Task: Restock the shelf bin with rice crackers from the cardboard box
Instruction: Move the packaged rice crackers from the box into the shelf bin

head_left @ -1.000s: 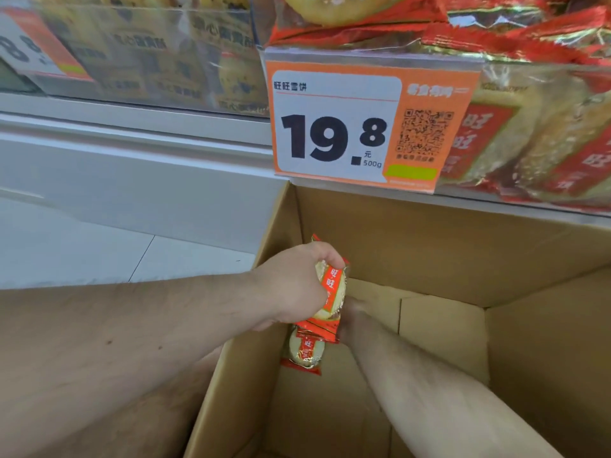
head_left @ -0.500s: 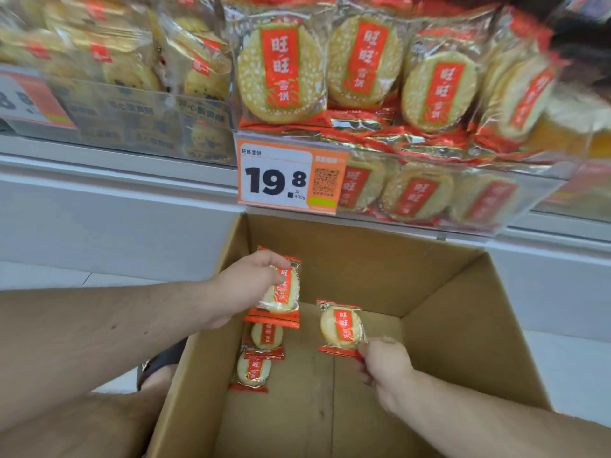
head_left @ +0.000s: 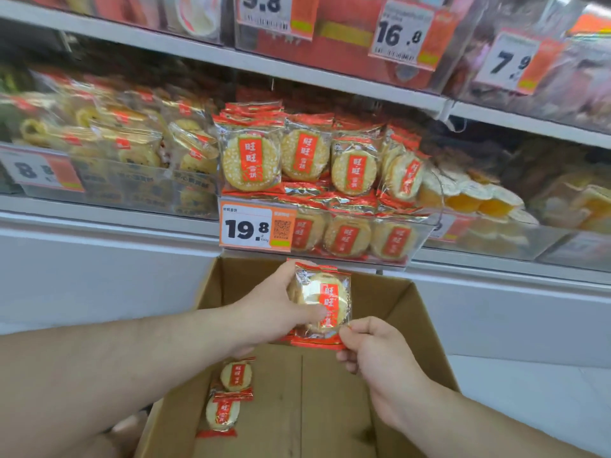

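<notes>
A: What are the hands doing?

B: The left hand has its fingers and thumb wrapped around a small stack of packets, thumb across the front one. The right hand, just below and right of it, pinches the lower right corner of the front packet between thumb and forefinger. Both are clamped on that stack.

A: Where does the stack sit?

B: It is in the air, over the far wall of the box, which lies open beneath both hands. The bin is directly above the left hand and near it, with an orange tag on its clear front. Its packets are heaped above the front lip.

A: Anything left in the box?

B: Two packets lie on its floor, below the left hand, against the left wall.

A: How should the step go?

B: It looks like squaring the stack before lifting it to the bin. The wrappers seem slick, so a firm squeeze across the flat faces should stop them fanning. Since the bin already brims, the stack likely needs to go up over the lip and settle behind or on top of the front row, not press into it, or packets could slide off the heap.
</notes>
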